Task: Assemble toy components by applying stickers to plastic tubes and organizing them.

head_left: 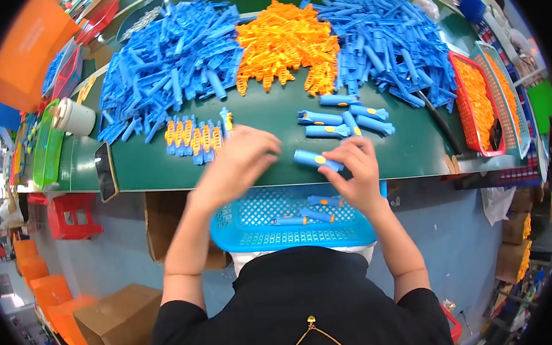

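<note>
My right hand [358, 170] pinches a blue plastic tube-shaped piece [310, 158] with a yellow oval spot, near the table's front edge. To its left, my left hand [242, 157] is smeared by motion over the table, and whether it holds anything does not show. Just beyond the left hand stands a blue piece [226, 120], partly hidden by it. Left of that lies a row of blue half-pieces with orange ridged inserts [188, 137]. Beyond my right hand, several blue tube pieces with yellow spots [327, 117] lie loosely grouped.
Heaps of blue parts [162, 65], orange ridged parts [287, 39] and more blue parts [388, 45] cover the green table's far side. A blue basket [292, 236] with several tubes sits below the front edge. A phone [106, 172] lies left; a red basket [474, 106] stands right.
</note>
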A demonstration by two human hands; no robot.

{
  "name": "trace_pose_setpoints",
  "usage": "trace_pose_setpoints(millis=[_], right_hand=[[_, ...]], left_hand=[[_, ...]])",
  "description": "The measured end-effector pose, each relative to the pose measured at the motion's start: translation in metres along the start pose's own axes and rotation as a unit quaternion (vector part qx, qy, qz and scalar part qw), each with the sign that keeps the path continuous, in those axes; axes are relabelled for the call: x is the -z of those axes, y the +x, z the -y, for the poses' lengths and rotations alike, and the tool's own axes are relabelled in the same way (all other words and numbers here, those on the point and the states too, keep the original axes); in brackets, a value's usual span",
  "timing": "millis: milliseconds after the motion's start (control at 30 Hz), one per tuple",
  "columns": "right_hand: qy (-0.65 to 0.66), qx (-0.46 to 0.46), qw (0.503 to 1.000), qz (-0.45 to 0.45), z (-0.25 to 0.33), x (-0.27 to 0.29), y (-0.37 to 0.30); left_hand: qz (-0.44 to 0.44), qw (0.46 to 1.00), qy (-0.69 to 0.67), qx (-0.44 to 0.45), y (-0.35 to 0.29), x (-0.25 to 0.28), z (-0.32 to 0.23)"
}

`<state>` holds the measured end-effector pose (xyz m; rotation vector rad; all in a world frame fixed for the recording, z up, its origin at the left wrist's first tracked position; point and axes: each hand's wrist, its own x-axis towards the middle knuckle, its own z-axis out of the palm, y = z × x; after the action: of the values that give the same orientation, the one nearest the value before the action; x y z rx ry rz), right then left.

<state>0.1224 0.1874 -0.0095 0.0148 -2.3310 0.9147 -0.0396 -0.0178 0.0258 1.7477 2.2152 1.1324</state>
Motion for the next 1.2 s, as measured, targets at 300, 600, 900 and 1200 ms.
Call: trace_pose_setpoints(millis=[300, 600, 900, 1200], right_hand=[[-0.174, -0.009, 0.981, -0.081, -0.024, 0.016, 0.03], [-0.423, -0.101, 0.891, -0.13, -0.125, 0.081, 0.058], [0.207, -0.265, 0.941, 0.041, -0.029, 0.059, 0.02], [-0.051, -0.135, 0.974, 0.172, -0.006, -0.002, 0.018]], left_hand=[[0.042, 0.962, 0.266, 0.034, 0.004, 0.038, 0.028], [-0.14, 0.888, -0.413, 0.147, 0.018, -0.027, 0.015], [-0.097, 0.836, -0.495, 0.217, 0.014, -0.069, -0.006], [-0.088, 0.704, -0.635, 0.307, 0.017, -0.061, -0.014]])
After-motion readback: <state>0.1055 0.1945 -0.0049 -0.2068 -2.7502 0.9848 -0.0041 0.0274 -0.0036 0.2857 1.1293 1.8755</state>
